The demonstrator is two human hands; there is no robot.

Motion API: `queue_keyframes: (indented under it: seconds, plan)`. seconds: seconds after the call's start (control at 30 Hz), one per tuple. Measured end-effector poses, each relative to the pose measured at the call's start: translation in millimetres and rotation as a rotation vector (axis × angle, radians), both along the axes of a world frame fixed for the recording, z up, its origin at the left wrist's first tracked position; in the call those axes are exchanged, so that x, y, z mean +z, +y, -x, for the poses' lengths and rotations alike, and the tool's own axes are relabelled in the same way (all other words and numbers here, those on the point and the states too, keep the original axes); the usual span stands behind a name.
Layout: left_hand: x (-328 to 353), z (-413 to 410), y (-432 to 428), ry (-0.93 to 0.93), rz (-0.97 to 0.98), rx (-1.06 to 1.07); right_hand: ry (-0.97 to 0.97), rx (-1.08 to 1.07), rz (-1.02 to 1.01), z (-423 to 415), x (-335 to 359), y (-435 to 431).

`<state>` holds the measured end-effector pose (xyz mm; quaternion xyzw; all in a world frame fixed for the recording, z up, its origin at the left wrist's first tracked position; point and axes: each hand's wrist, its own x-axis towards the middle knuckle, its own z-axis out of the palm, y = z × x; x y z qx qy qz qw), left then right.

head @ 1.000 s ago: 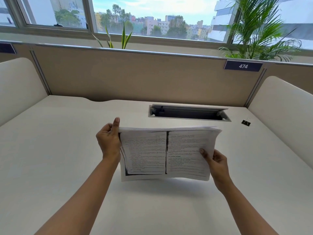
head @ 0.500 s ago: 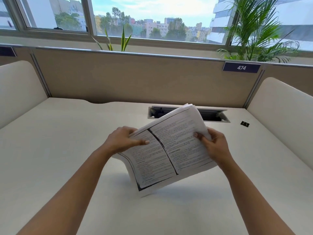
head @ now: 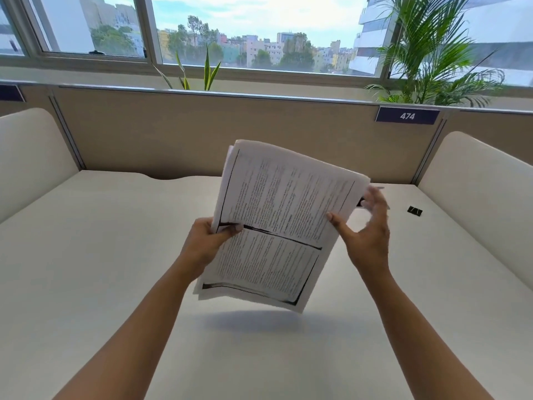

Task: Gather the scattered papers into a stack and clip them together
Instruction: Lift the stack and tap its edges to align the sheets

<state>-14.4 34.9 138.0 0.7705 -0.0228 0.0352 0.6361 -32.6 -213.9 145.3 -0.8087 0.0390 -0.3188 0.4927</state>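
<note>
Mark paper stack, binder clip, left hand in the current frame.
paper stack point(head: 277, 220), head view, middle of the top printed sheet.
binder clip point(head: 414, 211), head view, its black body.
left hand point(head: 205, 243), head view, back of the hand.

Control: Where is there room?

Operator: I see bare desk point(head: 86, 255) stretching left of the left hand point(head: 206, 245), and a gap under the stack of papers point(head: 277, 220), held up off the surface.

Control: And to the right?

Operator: An open lane runs past the right hand point(head: 366, 238) to the binder clip point(head: 414, 211), lying alone near the right side panel point(head: 476, 203). The back partition point(head: 173, 134) and left side panel point(head: 28, 157) wall in the rest.
</note>
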Motion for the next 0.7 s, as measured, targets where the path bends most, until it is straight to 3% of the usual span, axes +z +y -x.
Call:
queue_keyframes:
  seconds: [0.1,0.17,0.43,0.7]
  plan:
    - [-10,3,-3,0.004,0.126,0.014,0.223,0.24,-0.309,3,-15,8]
    - [-15,5,-6,0.011,0.194,0.031,0.285,0.331,-0.381,3,-25,10]
    - [-22,5,-6,-0.017,0.303,0.058,0.1,0.336,-0.447,-2,-24,10]
    - [-31,5,-5,-0.005,0.215,-0.072,0.196,0.366,-0.46,-1,-42,6]
